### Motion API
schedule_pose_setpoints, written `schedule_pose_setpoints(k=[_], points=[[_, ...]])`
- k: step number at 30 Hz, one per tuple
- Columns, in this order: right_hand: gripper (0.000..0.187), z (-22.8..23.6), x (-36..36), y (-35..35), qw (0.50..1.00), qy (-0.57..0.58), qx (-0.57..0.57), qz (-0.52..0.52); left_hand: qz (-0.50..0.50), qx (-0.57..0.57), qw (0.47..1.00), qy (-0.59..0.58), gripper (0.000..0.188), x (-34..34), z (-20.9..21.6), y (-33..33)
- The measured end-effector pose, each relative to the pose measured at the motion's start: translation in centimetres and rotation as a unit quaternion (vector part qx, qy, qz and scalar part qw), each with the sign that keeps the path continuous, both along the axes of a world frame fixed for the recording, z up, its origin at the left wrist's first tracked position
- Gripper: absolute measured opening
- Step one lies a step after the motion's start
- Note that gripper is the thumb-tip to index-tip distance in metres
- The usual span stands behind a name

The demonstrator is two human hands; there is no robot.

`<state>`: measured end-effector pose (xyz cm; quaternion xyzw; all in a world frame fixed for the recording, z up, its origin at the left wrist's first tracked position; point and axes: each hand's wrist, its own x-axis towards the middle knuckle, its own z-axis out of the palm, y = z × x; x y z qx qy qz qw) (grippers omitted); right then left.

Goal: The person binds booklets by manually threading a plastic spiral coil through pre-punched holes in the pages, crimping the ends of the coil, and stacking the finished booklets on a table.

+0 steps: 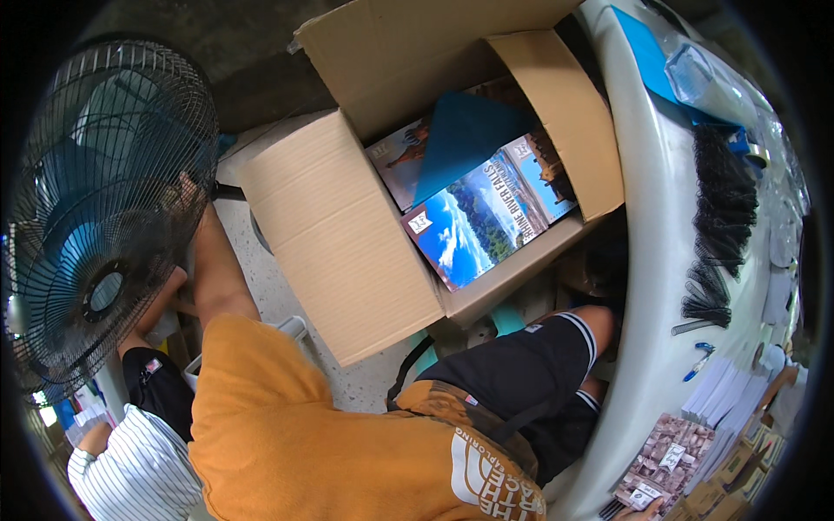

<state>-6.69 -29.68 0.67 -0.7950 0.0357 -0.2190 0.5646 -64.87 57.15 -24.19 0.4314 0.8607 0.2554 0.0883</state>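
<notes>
My left arm stretches up and away to the standing fan (106,291). My left hand (185,189) is at the fan's edge, partly behind the wire grille, so its fingers are hard to make out. Low at the right, only the fingers of my right hand (645,512) show, closed on the bottom edge of a flat brown photo-printed booklet (669,453) over the white table. Ahead of me an open cardboard box (343,247) holds glossy picture-covered booklets (482,221), with a dark blue sheet (469,130) lying over part of them.
A white table (656,260) runs along my right. On it are black netting (721,217), a small blue tool (699,360), stacked white papers (725,386) and clear plastic wrap (708,82). A person in a striped shirt (135,473) sits at the left. Raised box flaps spread outward.
</notes>
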Motion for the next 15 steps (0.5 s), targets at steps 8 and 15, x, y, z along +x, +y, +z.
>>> schedule_pose_setpoints(k=[8, 15], points=[[0.041, 0.0, -0.8, -1.7, 1.000, 0.009, 0.014, -0.008, 0.019, -0.010, 1.000, 0.022, 0.085, 1.2, -0.5, 0.7], [0.043, -1.0, -1.8, -3.8, 0.999, 0.014, 0.039, -0.003, 0.077, 0.065, 0.990, 0.100, 0.085, 2.2, -3.7, -3.7]])
